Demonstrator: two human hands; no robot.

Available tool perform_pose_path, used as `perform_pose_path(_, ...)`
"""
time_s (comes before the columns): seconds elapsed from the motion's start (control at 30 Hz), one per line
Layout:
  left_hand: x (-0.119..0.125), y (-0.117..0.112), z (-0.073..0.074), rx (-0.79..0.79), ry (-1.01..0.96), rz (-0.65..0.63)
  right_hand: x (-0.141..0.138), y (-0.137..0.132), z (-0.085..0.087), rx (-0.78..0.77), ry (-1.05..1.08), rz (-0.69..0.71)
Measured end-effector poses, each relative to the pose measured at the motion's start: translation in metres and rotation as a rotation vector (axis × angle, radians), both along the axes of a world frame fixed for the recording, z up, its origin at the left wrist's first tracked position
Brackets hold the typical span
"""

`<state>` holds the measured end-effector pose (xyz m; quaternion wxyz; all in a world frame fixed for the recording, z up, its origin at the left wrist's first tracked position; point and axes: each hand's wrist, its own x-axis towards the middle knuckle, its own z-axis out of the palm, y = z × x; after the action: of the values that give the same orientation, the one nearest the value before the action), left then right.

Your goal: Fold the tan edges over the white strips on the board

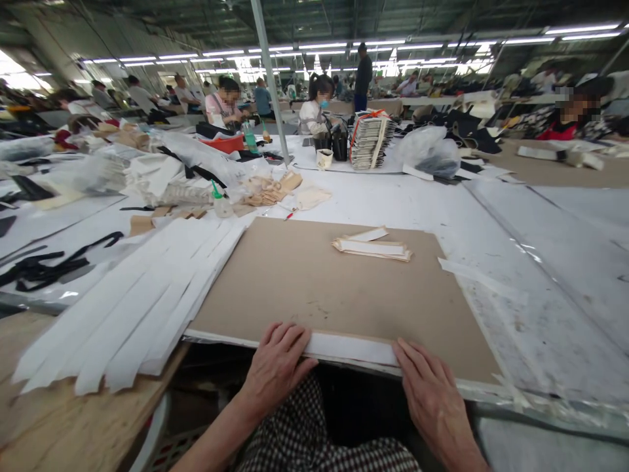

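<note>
My left hand (275, 364) and my right hand (430, 393) lie palm down at the near edge of a brown cardboard board (319, 282). Both press flat on the two ends of a white strip (351, 347) that runs along that edge. The fingers of both hands are stretched out. Farther back on the board sits a small stack of beige and white strips (372, 247).
Several long white strips (132, 308) fan out to the left of the board. Black straps (44, 265), a glue bottle (220, 200), beige pieces and a tied bundle (369, 139) lie beyond. Other people sit working at the far tables. A metal pole (269, 78) rises mid-table.
</note>
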<state>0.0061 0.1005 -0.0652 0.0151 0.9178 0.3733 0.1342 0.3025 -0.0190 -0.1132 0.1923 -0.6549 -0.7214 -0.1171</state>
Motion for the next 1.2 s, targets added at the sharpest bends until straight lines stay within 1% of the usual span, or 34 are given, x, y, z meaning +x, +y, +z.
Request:
perform_pose_path(0.1, 0.011, -0.005, 0.007, -0.031, 0.040, 0.037, 0.009, -0.002, 0.003, -0.036, 0.024, 0.095)
perform_pose_path(0.17, 0.021, -0.008, 0.011, -0.053, 0.060, 0.040, 0.012, -0.003, 0.007, -0.030, 0.077, 0.123)
perform_pose_path(0.23, 0.032, -0.012, 0.013, -0.068, 0.033, 0.019, 0.012, -0.004, 0.012, -0.018, 0.159, 0.142)
perform_pose_path(0.27, 0.039, -0.015, 0.013, -0.078, -0.001, -0.008, 0.011, -0.004, 0.016, -0.010, 0.205, 0.149)
perform_pose_path(0.33, 0.053, -0.021, 0.015, -0.130, -0.089, -0.103, 0.008, -0.005, 0.028, 0.006, 0.292, 0.168)
perform_pose_path(0.4, 0.067, -0.029, 0.018, -0.219, -0.187, -0.196, 0.003, -0.007, 0.044, 0.006, 0.388, 0.201)
perform_pose_path(0.43, 0.074, -0.033, 0.020, -0.278, -0.241, -0.215, -0.001, -0.008, 0.053, 0.003, 0.458, 0.209)
perform_pose_path(0.5, 0.086, -0.042, 0.028, -0.440, -0.381, -0.182, -0.010, -0.009, 0.069, 0.005, 0.660, 0.166)
perform_pose_path(0.53, 0.091, -0.047, 0.033, -0.557, -0.471, -0.144, -0.015, -0.010, 0.076, 0.001, 0.793, 0.114)
perform_pose_path(0.6, 0.097, -0.057, 0.044, -0.875, -0.696, -0.067, -0.027, -0.009, 0.087, -0.011, 1.095, 0.003)
perform_pose_path(0.67, 0.101, -0.068, 0.052, -1.200, -0.925, -0.015, -0.040, -0.007, 0.092, -0.053, 1.388, -0.040)
perform_pose_path(0.7, 0.101, -0.073, 0.054, -1.321, -1.018, -0.005, -0.047, -0.006, 0.094, -0.075, 1.515, -0.049)
perform_pose_path(0.73, 0.101, -0.077, 0.055, -1.400, -1.090, -0.002, -0.054, -0.005, 0.096, -0.090, 1.615, -0.061)
perform_pose_path(0.77, 0.100, -0.080, 0.055, -1.440, -1.137, -0.012, -0.061, -0.005, 0.098, -0.101, 1.681, -0.081)
perform_pose_path(0.83, 0.094, -0.082, 0.054, -1.456, -1.166, -0.068, -0.072, -0.006, 0.103, -0.085, 1.723, -0.131)
perform_pose_path(0.9, 0.083, -0.079, 0.055, -1.402, -1.131, -0.140, -0.079, -0.008, 0.108, -0.052, 1.675, -0.144)
perform_pose_path(0.93, 0.076, -0.076, 0.058, -1.350, -1.092, -0.164, -0.081, -0.009, 0.110, -0.047, 1.627, -0.139)
perform_pose_path(1.0, 0.063, -0.069, 0.066, -1.191, -1.009, -0.161, -0.083, -0.011, 0.113, -0.076, 1.511, -0.116)
perform_pose_path(1.07, 0.052, -0.062, 0.077, -0.985, -0.955, -0.123, -0.084, -0.011, 0.115, -0.121, 1.391, -0.075)
perform_pose_path(1.13, 0.046, -0.059, 0.088, -0.787, -0.931, -0.107, -0.085, -0.011, 0.117, -0.137, 1.306, -0.021)
perform_pose_path(1.2, 0.046, -0.057, 0.096, -0.644, -0.899, -0.124, -0.087, -0.010, 0.118, -0.128, 1.248, 0.027)
